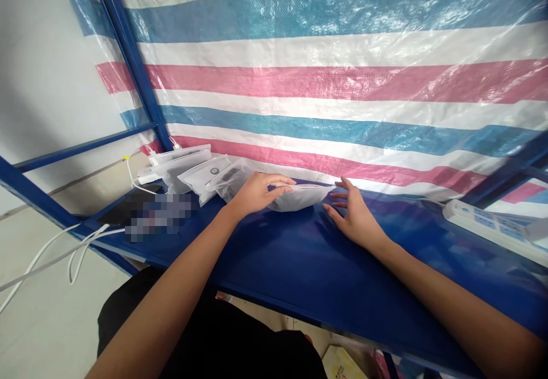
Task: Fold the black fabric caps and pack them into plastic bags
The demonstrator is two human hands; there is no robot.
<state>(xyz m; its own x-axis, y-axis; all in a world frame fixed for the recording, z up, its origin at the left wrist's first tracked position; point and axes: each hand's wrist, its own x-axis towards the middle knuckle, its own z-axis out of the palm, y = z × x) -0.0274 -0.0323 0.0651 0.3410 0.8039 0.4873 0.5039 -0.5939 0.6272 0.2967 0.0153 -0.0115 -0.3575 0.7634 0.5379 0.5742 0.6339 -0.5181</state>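
A translucent white zip bag stands on the blue metal shelf, its top edge facing up. My left hand has its thumb and fingers closed on the left end of that top edge. At the bag's right corner is my right hand, fingers apart and curved, with nothing held in them; whether a fingertip touches the corner I cannot tell. Left of my left hand, several similar bags lean in a row, among them one with a round dark logo. What the bags contain is not clear.
A long white power strip lies at the right end. At the left are a black flat object, a blurred-out patch and white cables hanging over the edge. Blue frame posts and a striped plastic sheet stand behind.
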